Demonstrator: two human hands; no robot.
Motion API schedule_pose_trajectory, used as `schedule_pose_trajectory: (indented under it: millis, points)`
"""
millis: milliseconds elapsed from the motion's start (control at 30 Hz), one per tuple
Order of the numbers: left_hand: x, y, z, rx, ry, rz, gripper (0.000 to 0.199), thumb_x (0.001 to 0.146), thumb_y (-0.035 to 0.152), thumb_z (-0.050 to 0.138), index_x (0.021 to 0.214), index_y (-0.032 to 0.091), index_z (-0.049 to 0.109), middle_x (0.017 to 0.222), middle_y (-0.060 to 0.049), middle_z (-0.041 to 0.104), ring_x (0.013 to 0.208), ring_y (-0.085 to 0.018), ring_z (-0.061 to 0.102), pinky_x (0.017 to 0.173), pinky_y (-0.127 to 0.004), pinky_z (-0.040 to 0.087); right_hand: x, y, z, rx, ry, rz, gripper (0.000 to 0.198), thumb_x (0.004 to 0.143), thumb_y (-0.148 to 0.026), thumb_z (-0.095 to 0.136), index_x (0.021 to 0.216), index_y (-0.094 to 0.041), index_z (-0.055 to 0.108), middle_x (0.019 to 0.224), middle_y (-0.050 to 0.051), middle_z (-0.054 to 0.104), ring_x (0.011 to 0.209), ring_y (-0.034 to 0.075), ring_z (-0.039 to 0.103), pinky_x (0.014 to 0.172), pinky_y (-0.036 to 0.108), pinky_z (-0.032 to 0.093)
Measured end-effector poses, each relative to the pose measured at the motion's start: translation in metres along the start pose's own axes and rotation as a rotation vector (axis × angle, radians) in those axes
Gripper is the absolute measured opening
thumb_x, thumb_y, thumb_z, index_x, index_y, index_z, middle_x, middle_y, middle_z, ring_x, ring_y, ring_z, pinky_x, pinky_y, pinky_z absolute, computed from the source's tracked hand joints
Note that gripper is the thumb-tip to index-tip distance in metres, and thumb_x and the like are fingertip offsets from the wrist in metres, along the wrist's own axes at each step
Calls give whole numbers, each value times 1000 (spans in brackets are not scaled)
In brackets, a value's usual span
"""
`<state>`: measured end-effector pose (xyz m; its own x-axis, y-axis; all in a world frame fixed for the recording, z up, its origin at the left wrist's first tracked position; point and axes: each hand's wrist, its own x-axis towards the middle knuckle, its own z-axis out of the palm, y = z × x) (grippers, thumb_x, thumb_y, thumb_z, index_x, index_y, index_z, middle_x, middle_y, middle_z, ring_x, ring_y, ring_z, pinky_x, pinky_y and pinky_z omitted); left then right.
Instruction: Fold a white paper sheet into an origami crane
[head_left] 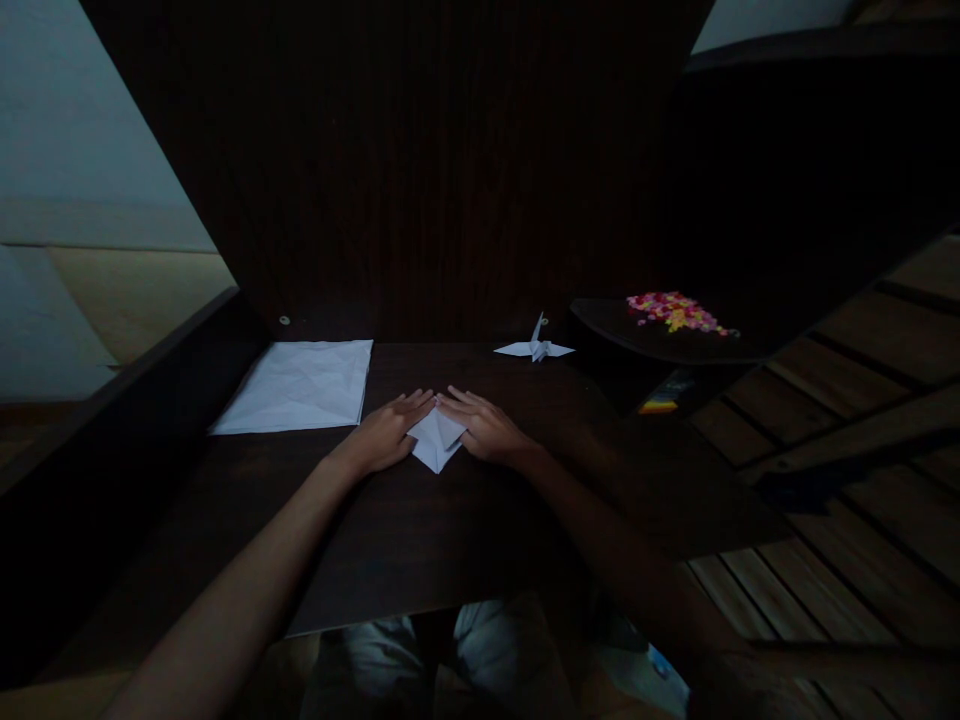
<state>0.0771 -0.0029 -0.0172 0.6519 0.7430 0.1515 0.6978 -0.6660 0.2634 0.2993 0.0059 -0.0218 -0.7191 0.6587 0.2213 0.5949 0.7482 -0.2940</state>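
A white sheet of paper folded into a small diamond (438, 440) lies on the dark tabletop with one point towards me. My left hand (390, 428) rests over its left edge, fingers stretched out and lying flat. Over the right edge lies my right hand (486, 424), also flat, its fingers extended towards the top corner. Both hands press on the paper and cover its side corners. Beyond my right hand, a finished white origami crane (538, 349) stands near the back panel with its wings spread.
A stack of white paper (296, 388) lies at the left of the table (420, 560). On a curved shelf (607, 325) at the right is a heap of small pink, red and yellow pieces (679, 312). A tall dark panel (420, 180) closes the back; a low side board (127, 410) bounds the left.
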Motion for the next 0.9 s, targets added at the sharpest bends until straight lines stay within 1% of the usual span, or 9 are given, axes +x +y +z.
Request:
schedule_pose_trajectory:
  millis: [67,133,200,300,367,433,533,767,900]
  points:
    - [-2,-2,-3,8,-62,30,67,81,20,48,145,17,26,151,-11,26,140,-26,18,112,-48,21,-2,-1,-3,-15,-26,-3,57,84,-18,48,139,-13,38,146,10,35,140,26,21,113,48,22]
    - [-4,-1,-7,4,-106,37,72,84,39,50,146,18,21,152,-11,22,141,-29,11,112,-51,16,-5,-3,-6,-11,-49,0,59,86,-30,52,141,-17,35,148,9,32,141,26,18,113,50,20]
    - [-6,2,-11,-3,-139,30,83,81,54,51,148,19,15,153,-11,18,141,-31,6,112,-53,13,-6,-4,-9,8,-73,6,68,84,-44,56,142,-19,32,150,9,28,142,27,15,114,51,16]
    - [-9,6,-16,-4,-181,10,94,76,65,51,148,20,11,153,-12,14,141,-33,3,111,-55,9,-8,-6,-12,37,-122,18,82,81,-61,51,144,-16,26,151,11,23,142,28,11,114,50,12]
    - [-10,7,-17,-11,-195,0,87,80,64,46,148,21,11,154,-11,13,141,-33,2,111,-55,8,-8,-6,-12,56,-144,26,79,85,-62,42,145,-15,24,152,11,20,143,27,8,115,50,10]
    - [-10,6,-16,-27,-185,-14,72,88,57,37,148,24,13,154,-8,15,142,-29,3,112,-53,8,-7,-7,-11,77,-139,43,69,91,-57,33,145,-16,24,152,10,20,143,26,8,115,50,10]
    - [-10,5,-11,-37,-160,-47,57,95,48,25,147,28,15,153,-4,17,142,-25,5,112,-51,7,-7,-7,-7,81,-121,71,63,93,-53,31,145,-17,25,152,9,21,143,27,8,114,51,10]
    - [-8,9,-5,33,-155,-106,80,84,66,37,148,24,13,154,-7,16,141,-33,4,111,-57,5,-9,-6,1,38,-120,82,75,88,-61,36,147,-17,18,154,10,14,143,29,2,115,50,6]
    - [-8,12,-5,48,-163,-140,84,80,69,39,148,25,15,153,-6,18,141,-36,6,110,-59,6,-7,-7,3,70,-99,119,76,86,-60,42,145,-16,24,153,12,18,142,31,4,114,52,8]
